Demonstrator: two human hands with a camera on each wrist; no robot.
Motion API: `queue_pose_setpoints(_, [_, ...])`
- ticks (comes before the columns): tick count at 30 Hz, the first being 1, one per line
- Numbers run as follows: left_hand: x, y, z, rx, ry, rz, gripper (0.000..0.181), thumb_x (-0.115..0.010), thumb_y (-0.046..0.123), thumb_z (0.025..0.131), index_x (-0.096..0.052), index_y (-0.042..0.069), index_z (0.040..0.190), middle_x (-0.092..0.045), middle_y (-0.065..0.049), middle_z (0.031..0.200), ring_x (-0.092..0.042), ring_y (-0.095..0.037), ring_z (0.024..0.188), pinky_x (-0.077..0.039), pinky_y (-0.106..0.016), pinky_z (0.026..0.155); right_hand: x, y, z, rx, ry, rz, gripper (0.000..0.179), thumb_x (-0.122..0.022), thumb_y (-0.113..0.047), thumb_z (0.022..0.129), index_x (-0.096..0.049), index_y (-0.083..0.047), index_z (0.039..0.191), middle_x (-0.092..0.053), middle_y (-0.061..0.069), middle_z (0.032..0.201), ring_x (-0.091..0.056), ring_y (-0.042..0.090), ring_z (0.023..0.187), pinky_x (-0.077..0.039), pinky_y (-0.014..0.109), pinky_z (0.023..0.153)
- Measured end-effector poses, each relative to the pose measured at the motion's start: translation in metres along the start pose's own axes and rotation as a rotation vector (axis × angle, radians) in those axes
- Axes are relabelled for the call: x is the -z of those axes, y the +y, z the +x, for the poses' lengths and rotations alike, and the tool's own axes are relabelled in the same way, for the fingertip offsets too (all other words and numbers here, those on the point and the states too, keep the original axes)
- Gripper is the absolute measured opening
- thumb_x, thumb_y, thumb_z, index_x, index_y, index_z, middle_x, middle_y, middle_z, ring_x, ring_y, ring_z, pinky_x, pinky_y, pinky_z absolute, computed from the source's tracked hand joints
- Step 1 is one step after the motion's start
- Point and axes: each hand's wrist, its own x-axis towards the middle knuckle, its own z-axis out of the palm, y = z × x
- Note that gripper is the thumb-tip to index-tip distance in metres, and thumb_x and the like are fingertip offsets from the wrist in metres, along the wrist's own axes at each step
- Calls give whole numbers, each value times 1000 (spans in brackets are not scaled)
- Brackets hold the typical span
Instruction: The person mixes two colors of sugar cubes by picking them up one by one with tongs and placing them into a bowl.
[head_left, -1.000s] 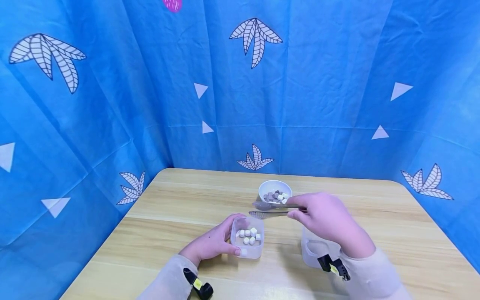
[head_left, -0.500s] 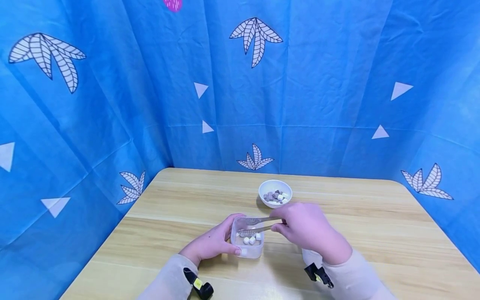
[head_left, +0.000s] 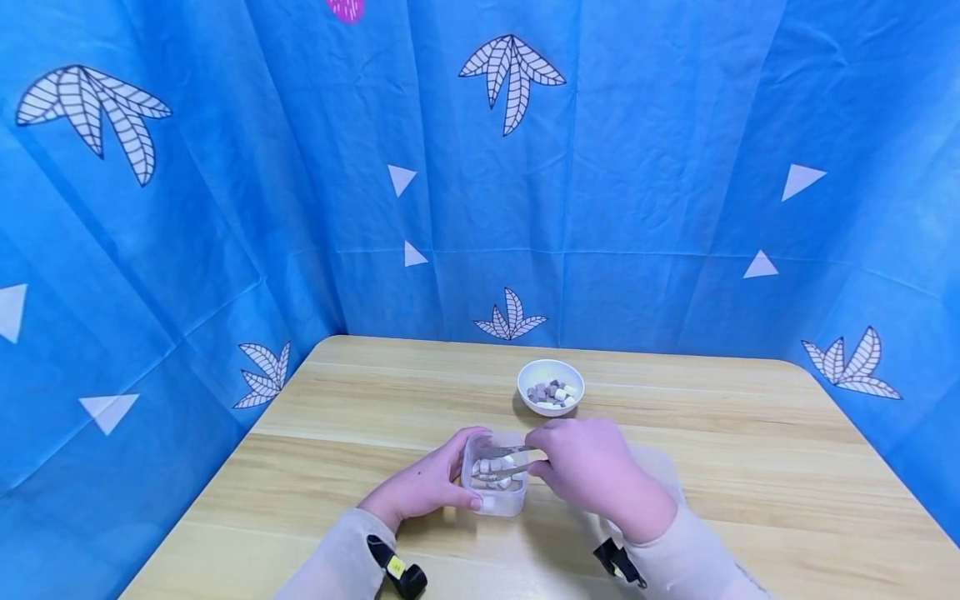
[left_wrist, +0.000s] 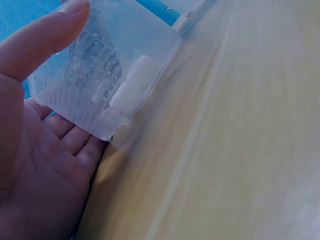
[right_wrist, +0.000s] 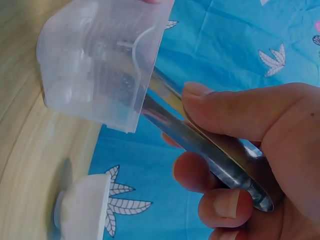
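My left hand (head_left: 429,483) holds a clear plastic container (head_left: 501,505) on the table, thumb on the near side and fingers round the left and back. White cubes (head_left: 484,467) lie inside it. In my right hand (head_left: 600,471) are metal tongs (head_left: 517,452), pinched between thumb and fingers. Their tips reach down into the container among the cubes. The right wrist view shows the tongs (right_wrist: 200,145) entering over the rim of the container (right_wrist: 90,65). Through the wall in the left wrist view, the ridged tong tip (left_wrist: 97,65) shows beside white cubes (left_wrist: 134,82).
Behind the container stands a white bowl (head_left: 550,367) with brownish and white cubes in it. A second translucent container (head_left: 660,467) sits to the right, partly hidden by my right forearm. A blue patterned curtain (head_left: 637,208) hangs behind the wooden table (head_left: 405,375).
My right hand has brought the tongs left and down from in front of the bowl into the container. The left hand and the container have stayed in place.
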Motion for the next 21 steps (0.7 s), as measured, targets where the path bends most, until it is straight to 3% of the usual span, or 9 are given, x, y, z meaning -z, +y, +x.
queue_pose_setpoints(9, [0, -2, 0, -12, -9, -35, 92, -80, 17, 84, -24, 17, 157, -46, -2, 150, -44, -20, 138, -33, -27, 114, 6, 4, -2, 47, -14, 65, 17, -82, -34, 83, -76, -27, 97, -69, -13, 87, -55, 9, 63, -40, 32, 49])
queue_pose_setpoints(15, [0, -1, 0, 1, -9, -31, 91, -80, 18, 85, -25, 21, 157, -45, 2, 150, -42, -16, 139, -30, -27, 115, 7, 5, -3, 5, 11, 32, 20, -84, -35, 81, -76, -27, 98, -71, -13, 89, -59, 11, 65, -39, 32, 47])
queue_pose_setpoints(21, [-1, -1, 0, 25, 15, 15, 93, -82, 21, 81, -27, 26, 156, -44, 3, 152, -43, -15, 139, -31, -28, 115, 0, -1, 0, 68, 19, 10, 16, -83, -34, 81, -74, -27, 92, -64, -12, 81, -55, 11, 59, -38, 33, 45])
